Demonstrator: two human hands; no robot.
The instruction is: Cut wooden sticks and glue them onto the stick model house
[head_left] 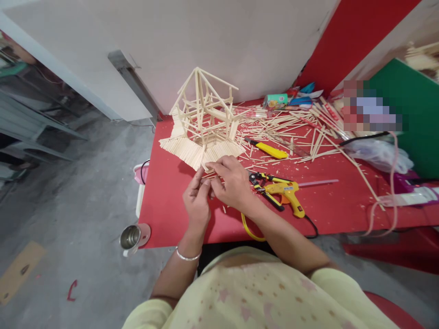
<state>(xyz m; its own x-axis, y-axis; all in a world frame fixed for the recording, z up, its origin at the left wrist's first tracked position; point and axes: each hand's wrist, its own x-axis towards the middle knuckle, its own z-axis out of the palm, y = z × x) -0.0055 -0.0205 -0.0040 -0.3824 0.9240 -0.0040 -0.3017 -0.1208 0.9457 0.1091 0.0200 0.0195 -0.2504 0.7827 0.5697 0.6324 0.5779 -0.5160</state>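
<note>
A pavilion-like model of thin wooden sticks (190,153) stands on the red tabletop, with an open frame above and slatted, flared roof panels below. At its front corner my left hand (198,198) is closed, thumb and forefinger pinched together. My right hand (233,183) meets it there, its fingers bent inward and the fingertips by the edge of the panels. Whatever lies between the fingertips is too small to make out. Right of my right hand lie black-and-yellow pliers (270,198), a yellow glue gun (290,194) with a glue stick in it, and a yellow utility knife (272,150).
Loose wooden sticks (270,125) are strewn over the back of the red table (164,210). A metal mug (135,235) sits at the left front corner. A green board (408,114), plastic bags (380,154) and a pink cord (394,183) crowd the right side. A wall rises behind.
</note>
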